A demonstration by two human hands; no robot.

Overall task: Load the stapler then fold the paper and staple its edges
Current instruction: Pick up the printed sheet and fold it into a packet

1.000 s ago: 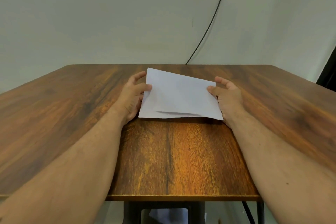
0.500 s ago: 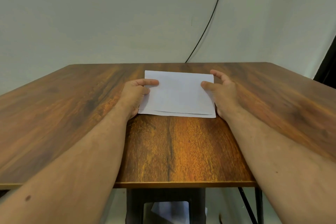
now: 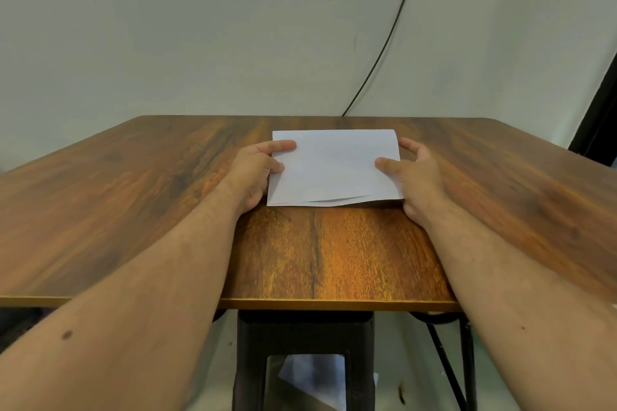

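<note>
Lying folded — white paper (image 3: 334, 167), near edges gaping

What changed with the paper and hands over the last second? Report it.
The folded paper, tilted with its far edge lifted a second ago, has been laid down square on the table. The left hand moved onto the left edge, finger and thumb resting on top; the right hand keeps its thumb on the right side. The top layer's near edge bows up slightly. Both hands stayed at the paper's sides; no stapler in view.
</note>
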